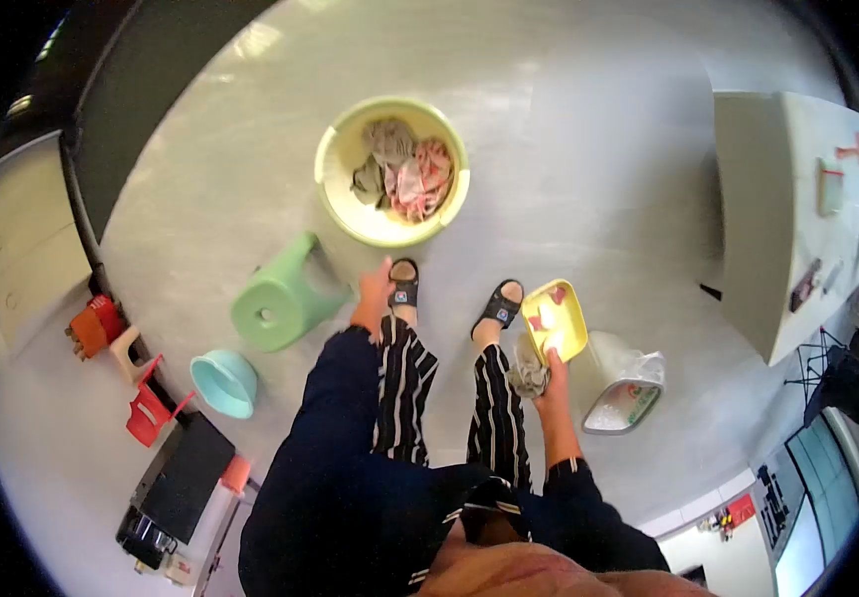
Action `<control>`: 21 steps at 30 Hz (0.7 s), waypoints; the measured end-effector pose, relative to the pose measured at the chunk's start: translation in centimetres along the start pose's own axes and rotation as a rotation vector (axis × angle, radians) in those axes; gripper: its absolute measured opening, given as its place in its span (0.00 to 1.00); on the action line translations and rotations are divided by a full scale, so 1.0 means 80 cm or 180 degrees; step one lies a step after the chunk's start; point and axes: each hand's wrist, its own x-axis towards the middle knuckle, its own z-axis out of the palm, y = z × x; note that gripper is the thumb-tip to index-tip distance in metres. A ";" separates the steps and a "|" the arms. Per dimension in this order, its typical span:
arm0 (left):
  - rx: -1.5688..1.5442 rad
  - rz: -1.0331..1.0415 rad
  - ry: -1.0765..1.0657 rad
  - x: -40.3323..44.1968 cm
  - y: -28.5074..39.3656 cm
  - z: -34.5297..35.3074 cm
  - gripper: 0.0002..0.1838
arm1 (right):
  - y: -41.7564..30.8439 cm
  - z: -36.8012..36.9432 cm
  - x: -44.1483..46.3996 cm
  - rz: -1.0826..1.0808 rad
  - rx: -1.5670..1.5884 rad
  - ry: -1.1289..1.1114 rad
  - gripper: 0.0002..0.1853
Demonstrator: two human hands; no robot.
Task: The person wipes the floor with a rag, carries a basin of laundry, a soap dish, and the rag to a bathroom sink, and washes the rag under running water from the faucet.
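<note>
My right hand (pixel 553 382) grips the near edge of a small yellow basin (pixel 572 323). Some red and whitish pieces lie in the basin. A crumpled grey cloth (pixel 529 373) hangs beside that hand; whether the fingers hold it too I cannot tell. My left hand (pixel 377 291) is in front of me by my left foot, fingers stretched out, with nothing visible in it. Close to its left stands a green plastic stool (pixel 268 308). Ahead, a pale yellow laundry basket (pixel 334 199) contains crumpled grey, olive and pink-red clothes (pixel 419 179).
A white bin (pixel 610 366) with a plastic liner is right of the yellow basin. Farther right stands a white table (pixel 797 209) with small items. On the left are a light-blue basin (pixel 222 383), a red chair (pixel 149 413) and a black-topped table (pixel 188 478).
</note>
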 end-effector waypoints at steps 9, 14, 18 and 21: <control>-0.2233 -0.1082 0.0582 0.119 0.007 0.062 0.25 | 0.127 -0.064 0.010 0.0306 -0.0057 0.0673 0.28; -0.2420 -0.1156 -0.0258 0.047 0.086 0.004 0.22 | 0.104 -0.027 -0.031 -0.0023 0.0077 0.0443 0.27; -0.1332 -0.0531 -0.0348 -0.105 0.175 -0.092 0.24 | 0.076 -0.014 -0.100 -0.0418 -0.0041 0.0298 0.24; -0.1063 -0.0796 -0.0301 -0.157 0.224 -0.169 0.23 | 0.065 -0.022 -0.177 -0.0827 0.0104 0.0373 0.24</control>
